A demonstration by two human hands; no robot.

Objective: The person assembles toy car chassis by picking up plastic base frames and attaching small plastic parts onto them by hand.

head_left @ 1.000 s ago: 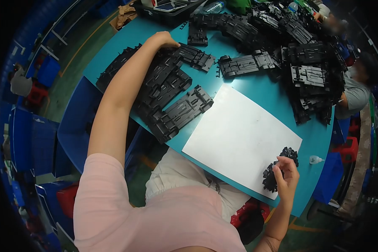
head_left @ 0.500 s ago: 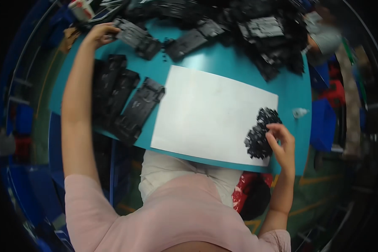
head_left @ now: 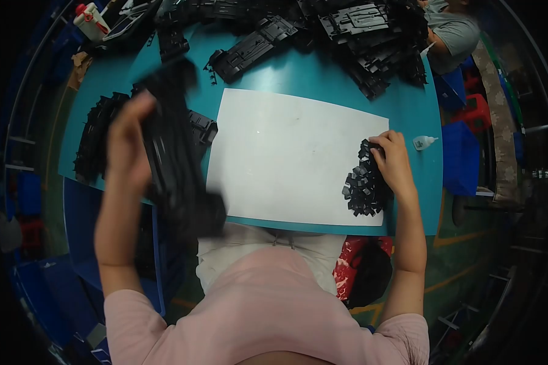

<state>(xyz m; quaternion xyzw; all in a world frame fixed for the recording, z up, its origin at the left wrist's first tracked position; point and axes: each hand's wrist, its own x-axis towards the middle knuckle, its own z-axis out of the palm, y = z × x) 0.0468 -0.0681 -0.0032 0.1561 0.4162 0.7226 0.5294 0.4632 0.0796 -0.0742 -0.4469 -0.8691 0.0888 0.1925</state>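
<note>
My left hand, smeared by motion, grips a long black plastic tray-like part raised over the left side of the table. At the right edge of the white board lies a heap of small black pieces. My right hand is at the top of that heap, thumb and fingertips pinched together; what they hold, if anything, is too small to name. Another black part shows behind the raised one, beside the board's left edge.
More black parts stand at the left of the teal table. A single part and large piles lie at the back. A small white bottle is right of the board. A co-worker's arm shows back right.
My left hand has brought the long black part from the back left toward me. The fingers of my right hand have closed at the heap. The view has also shifted.
</note>
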